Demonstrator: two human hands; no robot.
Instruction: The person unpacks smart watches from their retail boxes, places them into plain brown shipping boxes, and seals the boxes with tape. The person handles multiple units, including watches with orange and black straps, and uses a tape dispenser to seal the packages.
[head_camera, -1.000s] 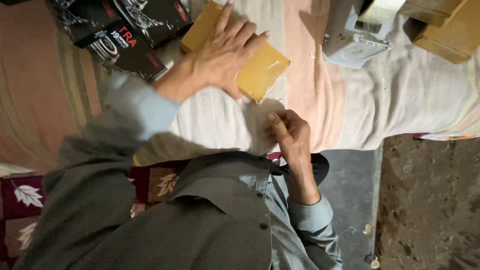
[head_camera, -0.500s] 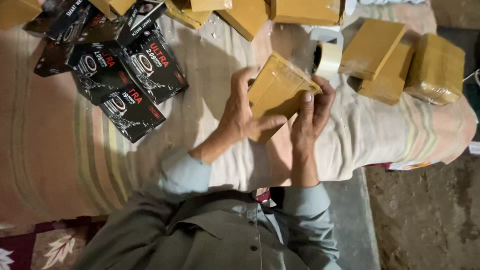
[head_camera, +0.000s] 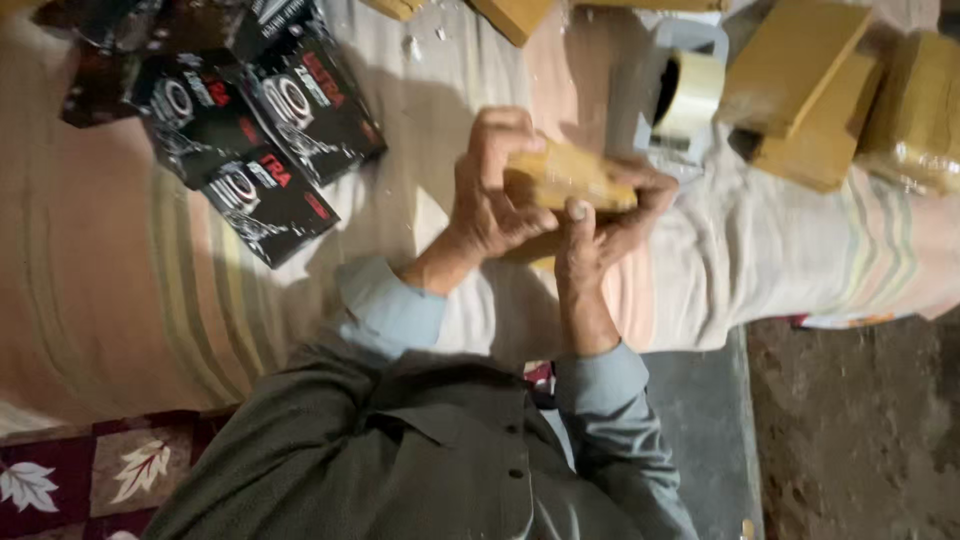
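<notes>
**A tan parcel held up between two hands**

The person holds a small tan, tape-wrapped parcel (head_camera: 565, 178) clear of the striped cloth (head_camera: 120, 270) that covers the bed in front of them. The left hand (head_camera: 495, 195) wraps its near end, fingers curled over the top edge and thumb below. The right hand (head_camera: 610, 225) closes on the other end from underneath, with one fingertip raised against the side face. Both hands are shut on the parcel; neither is free.

The parcel looks like a flat, stiff block with firm corners, and probably light, since it sits easily in the fingers without sagging. Its glossy tape skin may be somewhat slippery, so the short ends and the long edges seem the surest places to hold, rather than the broad smooth faces.

Just beyond the hands stands a roll of tape (head_camera: 685, 95) in its dispenser. Similar tan parcels (head_camera: 800, 60) lie stacked to the right, and black printed boxes (head_camera: 260, 130) lie overlapping to the left.
</notes>
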